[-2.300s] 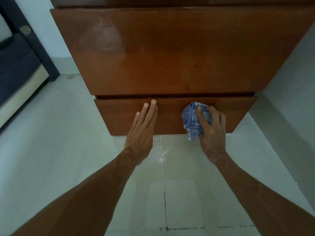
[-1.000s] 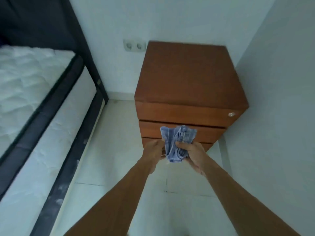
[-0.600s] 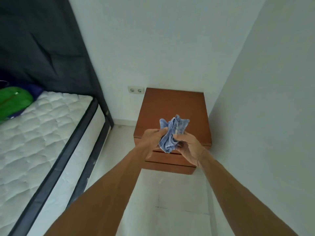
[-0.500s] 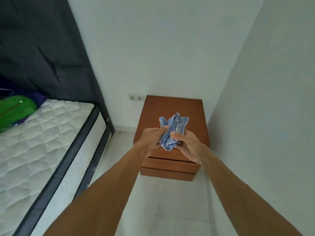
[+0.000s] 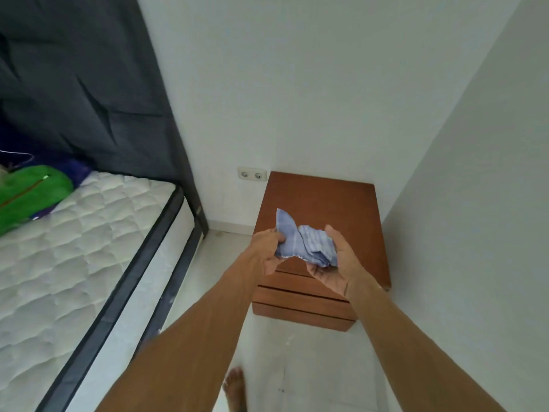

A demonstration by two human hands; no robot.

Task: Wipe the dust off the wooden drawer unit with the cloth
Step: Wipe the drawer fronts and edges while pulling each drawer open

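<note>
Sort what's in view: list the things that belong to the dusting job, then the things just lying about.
For the job:
cloth, held in left hand and right hand
wooden drawer unit

Just there:
mattress
green bag
wall socket

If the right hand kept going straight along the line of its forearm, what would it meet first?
Most likely the top of the wooden drawer unit. The right hand, sharing the blue cloth with the left hand, points forward over it. Its height above the top is unclear, so it might reach the back wall instead.
</note>
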